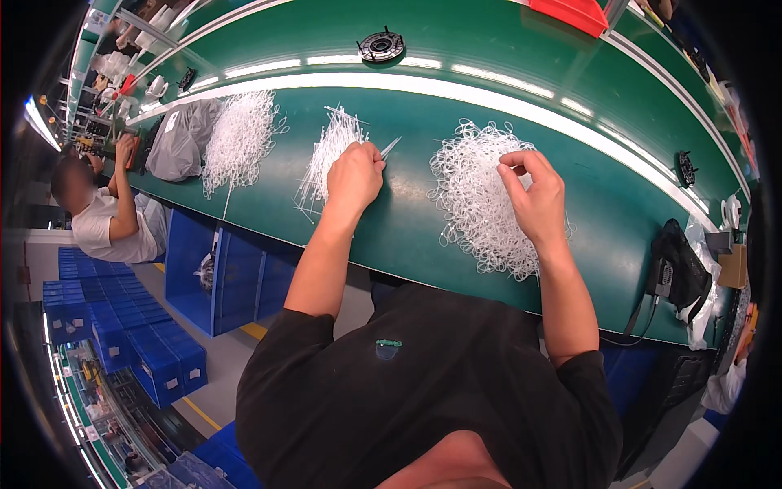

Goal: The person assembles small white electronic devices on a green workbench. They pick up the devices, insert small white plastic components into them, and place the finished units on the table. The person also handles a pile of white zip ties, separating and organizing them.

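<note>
Looped cable ties (pixel 481 204) piled high — straight cable ties (pixel 334 134) remain! My left hand (pixel 356 175) pinches several; right hand (pixel 539 197) curled, contents I can't tell.

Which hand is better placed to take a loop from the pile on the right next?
Right, I'd judge: the right hand is over the loops, though I can't tell whether it holds one. The left hand is farther off, at the straight strips, with a few sticking out of its grip.
</note>
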Tool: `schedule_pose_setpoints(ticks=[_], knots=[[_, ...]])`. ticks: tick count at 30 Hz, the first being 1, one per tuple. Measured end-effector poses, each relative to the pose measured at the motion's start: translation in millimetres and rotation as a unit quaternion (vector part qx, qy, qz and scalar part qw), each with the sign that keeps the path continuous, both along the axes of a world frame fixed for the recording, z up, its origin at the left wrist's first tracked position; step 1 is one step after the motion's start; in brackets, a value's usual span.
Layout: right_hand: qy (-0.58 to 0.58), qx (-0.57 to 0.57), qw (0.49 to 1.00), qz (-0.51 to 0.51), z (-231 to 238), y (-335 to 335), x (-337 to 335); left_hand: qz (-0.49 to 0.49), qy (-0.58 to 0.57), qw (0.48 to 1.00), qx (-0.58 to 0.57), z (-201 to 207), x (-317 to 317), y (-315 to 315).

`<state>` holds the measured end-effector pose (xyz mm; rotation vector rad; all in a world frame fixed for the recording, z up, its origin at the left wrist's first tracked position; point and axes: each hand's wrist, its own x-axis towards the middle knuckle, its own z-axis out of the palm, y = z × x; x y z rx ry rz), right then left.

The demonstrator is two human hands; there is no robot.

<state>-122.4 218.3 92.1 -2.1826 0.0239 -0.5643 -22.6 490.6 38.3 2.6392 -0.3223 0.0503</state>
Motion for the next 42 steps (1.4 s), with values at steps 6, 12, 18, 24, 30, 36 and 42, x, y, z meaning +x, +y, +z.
schedule_pose_setpoints(ticks=[6, 12, 18, 24, 30, 36, 42], knots=[[-0.001, -0.011, 1.0, 0.012, -1, 2, -2, -0.037, -0.065, 0.996, -0.041, -1, 2, -2], [-0.048, 0.015, 0.996, 0.072, 4, 22, 0, -0.062, 0.031, 0.905, -0.419, 31, -3, -19], [-0.05, 0.069, 0.986, 0.147, 13, 57, 7, -0.138, 0.235, 0.668, -0.693, 45, -26, -43], [0.04, 0.171, 0.971, 0.161, 6, 52, 5, -0.14, 0.271, 0.629, -0.715, 40, -34, -51], [0.007, 0.126, 0.983, 0.132, 6, 45, 3, -0.139, 0.257, 0.648, -0.704, 34, -38, -56], [0.005, 0.207, 0.973, 0.103, 10, 45, 3, -0.148, 0.315, 0.574, -0.741, 29, -43, -59], [0.075, 0.159, 0.971, 0.161, 10, 53, -3, -0.126, 0.225, 0.587, -0.767, 31, -42, -66]])
